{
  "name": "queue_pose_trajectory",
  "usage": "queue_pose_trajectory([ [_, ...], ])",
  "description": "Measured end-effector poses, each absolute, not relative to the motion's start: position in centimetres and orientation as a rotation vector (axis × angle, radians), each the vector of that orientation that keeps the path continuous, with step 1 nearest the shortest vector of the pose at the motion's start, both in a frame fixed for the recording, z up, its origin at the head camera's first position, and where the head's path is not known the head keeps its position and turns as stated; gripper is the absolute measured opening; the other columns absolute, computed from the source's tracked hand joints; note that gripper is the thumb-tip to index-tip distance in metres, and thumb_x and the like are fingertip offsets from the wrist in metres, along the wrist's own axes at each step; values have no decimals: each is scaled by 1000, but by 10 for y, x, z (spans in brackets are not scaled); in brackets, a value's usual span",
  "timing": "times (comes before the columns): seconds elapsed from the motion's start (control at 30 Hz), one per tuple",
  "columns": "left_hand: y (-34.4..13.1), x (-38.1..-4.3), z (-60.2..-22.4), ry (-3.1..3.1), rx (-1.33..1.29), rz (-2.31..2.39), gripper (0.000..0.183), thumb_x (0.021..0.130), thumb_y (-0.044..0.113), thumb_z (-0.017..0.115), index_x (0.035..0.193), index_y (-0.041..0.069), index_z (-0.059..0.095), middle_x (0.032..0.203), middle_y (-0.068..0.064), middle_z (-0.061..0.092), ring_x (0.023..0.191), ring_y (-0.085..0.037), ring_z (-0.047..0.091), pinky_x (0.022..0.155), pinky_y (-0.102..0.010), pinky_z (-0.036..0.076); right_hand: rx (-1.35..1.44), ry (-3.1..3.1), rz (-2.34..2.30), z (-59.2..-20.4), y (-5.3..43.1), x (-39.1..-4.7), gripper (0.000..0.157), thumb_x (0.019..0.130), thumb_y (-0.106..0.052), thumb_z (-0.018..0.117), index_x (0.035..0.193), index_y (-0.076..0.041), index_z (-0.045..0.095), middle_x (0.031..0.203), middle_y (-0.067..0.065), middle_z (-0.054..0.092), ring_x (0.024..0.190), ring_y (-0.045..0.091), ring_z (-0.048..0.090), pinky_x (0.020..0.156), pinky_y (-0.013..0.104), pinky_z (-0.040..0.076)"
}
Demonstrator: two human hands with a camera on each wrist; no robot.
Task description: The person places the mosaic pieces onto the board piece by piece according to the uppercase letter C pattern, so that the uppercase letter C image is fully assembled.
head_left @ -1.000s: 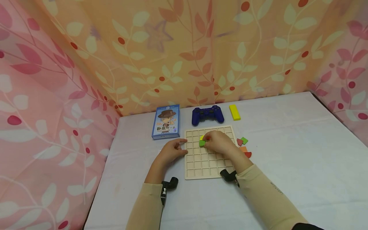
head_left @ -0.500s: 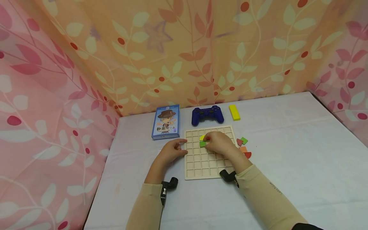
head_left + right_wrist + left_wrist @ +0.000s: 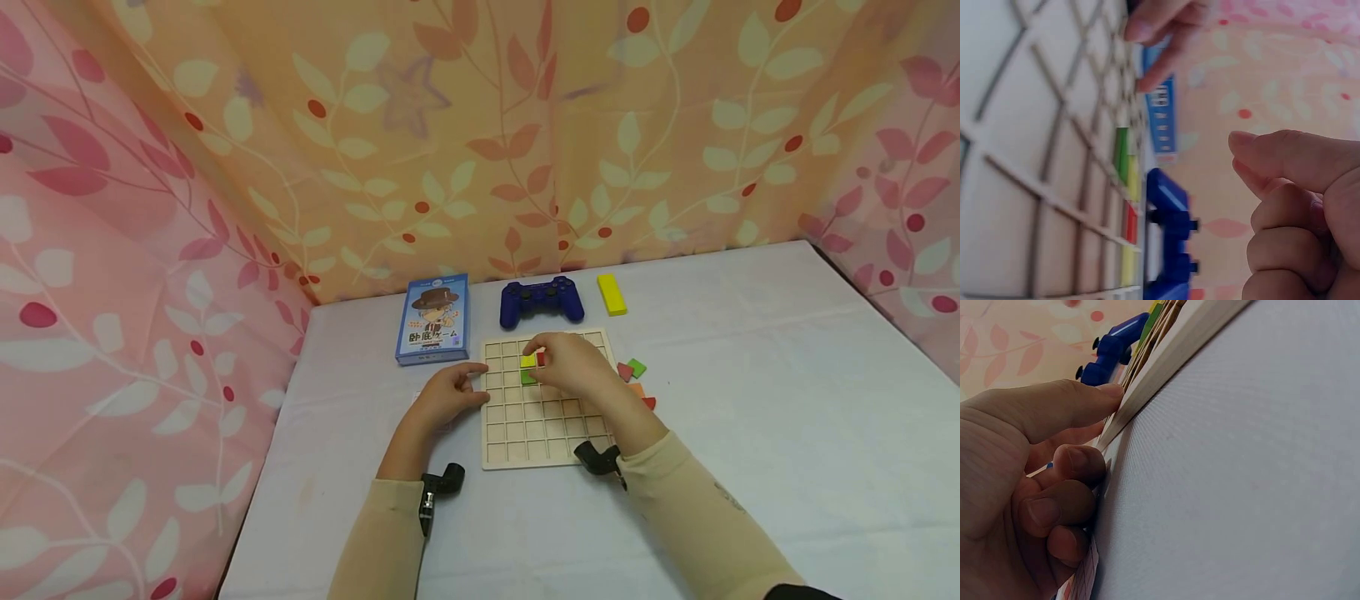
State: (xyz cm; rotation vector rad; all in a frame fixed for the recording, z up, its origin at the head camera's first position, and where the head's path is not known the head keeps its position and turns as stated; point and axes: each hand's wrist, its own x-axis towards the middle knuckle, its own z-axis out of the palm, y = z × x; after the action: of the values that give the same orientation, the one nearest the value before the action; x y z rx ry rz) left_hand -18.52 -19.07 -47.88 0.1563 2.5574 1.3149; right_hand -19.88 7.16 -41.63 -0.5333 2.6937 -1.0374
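A pale wooden grid board (image 3: 517, 454) lies before me. My left hand (image 3: 444, 396) touches its left edge with thumb and index finger; the other fingers curl beside the rim in the left wrist view. Over the board's upper middle is my right hand (image 3: 573, 367), thumb and index tip apart, with nothing seen between them. Next to its fingers sit a yellow tile (image 3: 527, 361), a green tile (image 3: 528, 377) and a red tile (image 3: 541, 358). The right wrist view also shows a second yellow tile (image 3: 1127, 265) past the red one, hidden by the hand in the head view.
Loose pieces lie right of the board: a green one (image 3: 637, 367), a pinkish one (image 3: 625, 372), an orange one (image 3: 637, 390) and a red one (image 3: 649, 403). Behind it are a blue card box (image 3: 433, 321), a blue game controller (image 3: 542, 302) and a yellow block (image 3: 612, 295).
My right hand's fingers have lifted and spread away from the tiles, so the red tile now shows beside the yellow one. The left hand has stayed at the board's edge.
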Motion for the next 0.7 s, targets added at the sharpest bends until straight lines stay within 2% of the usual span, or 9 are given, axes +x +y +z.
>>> queue_pose_trajectory([
  [0.27,-190,-185,-478,2576,159,1280,51,87,25,83,135,18,67,72,0,56,60,-13,47,54,-29,36,-565,2660,-1239,-381,81,-182,30,89,-19,79,118,-15,72,67,0,53,52,15,44,52,30,36],
  [0.7,-189,-184,-478,2573,134,1296,51,87,23,83,135,17,67,72,-1,57,61,-14,48,56,-29,37,-528,2606,-1470,-341,106,-161,30,91,-20,79,119,-15,70,65,-3,35,54,15,33,56,31,34],
])
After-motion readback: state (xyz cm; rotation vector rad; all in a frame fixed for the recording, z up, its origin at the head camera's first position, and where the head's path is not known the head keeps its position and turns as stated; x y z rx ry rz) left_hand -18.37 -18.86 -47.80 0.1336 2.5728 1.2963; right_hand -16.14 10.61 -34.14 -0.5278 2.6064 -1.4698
